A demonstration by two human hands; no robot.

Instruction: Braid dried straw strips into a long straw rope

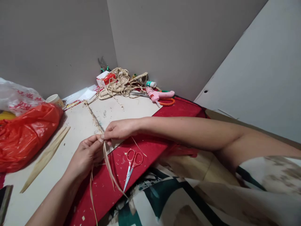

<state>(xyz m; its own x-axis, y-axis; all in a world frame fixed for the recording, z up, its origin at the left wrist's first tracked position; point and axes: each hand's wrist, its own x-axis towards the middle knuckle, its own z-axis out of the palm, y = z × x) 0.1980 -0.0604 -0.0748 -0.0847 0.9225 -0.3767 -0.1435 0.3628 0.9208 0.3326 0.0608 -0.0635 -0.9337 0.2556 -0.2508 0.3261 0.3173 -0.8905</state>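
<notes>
A thin braided straw cord (93, 116) runs from the far side of the table down to my fingers. My left hand (88, 150) pinches its near end, thumb and forefinger pressed together. Right against it, my right hand (117, 129) pinches the same spot from the other side. Loose flat straw strands (108, 166) hang from the fingers over the red cloth, one reaching past the table's near edge. Small red-handled scissors (132, 167) lie on the cloth to the right of the strands. The exact crossing of the strands is hidden by my fingertips.
A coiled heap of braid (118, 84) lies at the back by the wall, with a pink glue gun (157, 93) and orange-handled scissors (167, 101) beside it. At left are a red plastic bag (35, 135), a paper cup (55, 99) and a pale dry husk (44, 160).
</notes>
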